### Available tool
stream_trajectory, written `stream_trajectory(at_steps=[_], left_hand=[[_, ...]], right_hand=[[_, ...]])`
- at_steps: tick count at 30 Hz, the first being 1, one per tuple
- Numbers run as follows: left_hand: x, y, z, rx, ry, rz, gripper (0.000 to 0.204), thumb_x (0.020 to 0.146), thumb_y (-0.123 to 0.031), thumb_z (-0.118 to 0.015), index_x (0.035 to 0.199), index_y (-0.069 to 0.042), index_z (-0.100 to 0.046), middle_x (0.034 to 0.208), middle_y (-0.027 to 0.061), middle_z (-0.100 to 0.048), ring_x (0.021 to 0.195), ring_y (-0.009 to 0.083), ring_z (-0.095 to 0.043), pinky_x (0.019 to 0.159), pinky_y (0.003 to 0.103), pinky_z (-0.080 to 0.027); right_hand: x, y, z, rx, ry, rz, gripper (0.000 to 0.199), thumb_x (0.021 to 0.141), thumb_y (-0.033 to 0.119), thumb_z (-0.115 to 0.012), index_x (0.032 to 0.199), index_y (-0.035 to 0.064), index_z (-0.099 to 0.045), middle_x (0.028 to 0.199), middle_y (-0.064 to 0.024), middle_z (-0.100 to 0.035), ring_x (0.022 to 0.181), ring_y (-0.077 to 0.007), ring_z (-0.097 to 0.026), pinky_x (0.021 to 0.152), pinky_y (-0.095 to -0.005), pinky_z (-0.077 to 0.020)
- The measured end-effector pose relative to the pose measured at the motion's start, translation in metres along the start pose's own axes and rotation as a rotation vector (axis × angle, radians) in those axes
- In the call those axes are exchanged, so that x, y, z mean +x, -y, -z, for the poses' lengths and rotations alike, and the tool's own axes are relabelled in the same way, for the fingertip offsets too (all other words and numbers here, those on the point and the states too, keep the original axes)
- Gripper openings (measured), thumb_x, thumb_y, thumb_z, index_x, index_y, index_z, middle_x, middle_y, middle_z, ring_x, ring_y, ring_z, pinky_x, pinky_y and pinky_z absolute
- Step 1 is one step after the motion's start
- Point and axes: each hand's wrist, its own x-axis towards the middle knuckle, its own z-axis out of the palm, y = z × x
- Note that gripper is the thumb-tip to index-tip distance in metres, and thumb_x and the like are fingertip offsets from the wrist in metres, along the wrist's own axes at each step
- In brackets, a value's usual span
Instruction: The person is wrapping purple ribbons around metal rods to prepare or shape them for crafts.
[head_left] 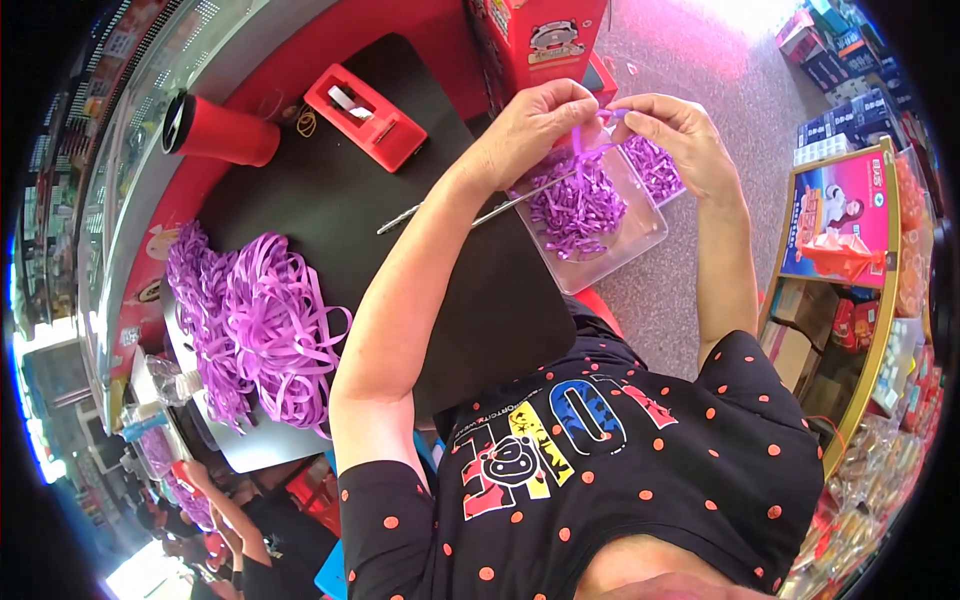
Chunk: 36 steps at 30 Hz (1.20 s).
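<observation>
My left hand [540, 130] and my right hand [682, 140] are raised close together, each pinching a narrow purple ribbon [590, 148] between thumb and fingertips. Part of the ribbon hangs in loops below my fingers. Beneath them is a clear plastic box [648, 228] at the table's right edge, with a heap of short purple ribbon pieces [578, 215] inside. A second lot of purple ribbon pieces [655, 168] lies just beyond it. One thin metal rod [520, 200] points toward the box, and my left forearm crosses over part of it.
Large bundles of purple ribbon [275, 320] cover the left of the black table [480, 310]. Farther back are a red tape dispenser [368, 118] and a red tumbler [225, 133]. A gold-framed display case [840, 230] stands at right. Another person's arm [225, 505] shows at lower left.
</observation>
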Motion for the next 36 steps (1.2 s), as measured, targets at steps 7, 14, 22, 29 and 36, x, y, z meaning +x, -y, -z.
stream_trajectory(at_steps=[7, 14, 22, 29, 36], left_hand=[[0.012, 0.001, 0.017, 0.35, -0.041, -0.07, 0.027, 0.091, -0.025, -0.06, 0.096, 0.001, -0.064, 0.087, 0.0074, -0.064, 0.085, 0.0132, -0.059, 0.077, 0.029, -0.046], [-0.008, 0.006, 0.043, 0.695, 0.053, 0.069, 0.029, 0.091, -0.027, -0.058, 0.093, 0.001, -0.064, 0.086, 0.0069, -0.063, 0.083, 0.0134, -0.058, 0.075, 0.029, -0.045], [-0.027, 0.014, 0.056, 1.018, -0.025, -0.095, 0.024, 0.089, -0.024, -0.058, 0.096, -0.002, -0.064, 0.092, 0.0135, -0.061, 0.092, 0.0265, -0.057, 0.083, 0.035, -0.045], [-0.048, 0.007, 0.026, 0.916, -0.566, -0.228, 0.013, 0.085, -0.011, -0.06, 0.094, -0.002, -0.065, 0.096, 0.0119, -0.062, 0.097, 0.0281, -0.058, 0.086, 0.037, -0.045], [-0.056, 0.027, 0.011, 0.963, -0.511, -0.321, 0.011, 0.076, -0.013, -0.069, 0.086, -0.007, -0.071, 0.095, 0.0061, -0.063, 0.097, 0.027, -0.056, 0.088, 0.039, -0.042]], right_hand=[[-0.002, -0.038, -0.007, 0.064, -0.093, -0.141, 0.023, 0.09, 0.018, -0.063, 0.101, -0.0015, -0.068, 0.082, -0.0056, -0.068, 0.078, -0.0112, -0.063, 0.076, -0.0248, -0.0487], [0.01, -0.091, -0.036, 0.262, 0.081, -0.214, 0.024, 0.087, 0.018, -0.066, 0.1, -0.0018, -0.067, 0.086, -0.0055, -0.068, 0.08, -0.0107, -0.063, 0.077, -0.0241, -0.0484], [0.006, -0.102, -0.082, 0.598, 0.097, -0.345, 0.024, 0.087, 0.02, -0.067, 0.099, -0.0003, -0.066, 0.086, -0.0053, -0.068, 0.079, -0.0094, -0.062, 0.075, -0.0214, -0.0476], [-0.001, -0.105, -0.101, 0.691, -0.023, -0.319, 0.024, 0.086, 0.02, -0.068, 0.097, -0.0007, -0.066, 0.085, -0.0063, -0.068, 0.079, -0.01, -0.062, 0.074, -0.0217, -0.0478], [-0.001, -0.107, -0.101, 0.604, -0.018, -0.292, 0.025, 0.087, 0.021, -0.068, 0.098, -0.0006, -0.067, 0.085, -0.004, -0.067, 0.079, -0.0086, -0.061, 0.073, -0.0218, -0.048]])
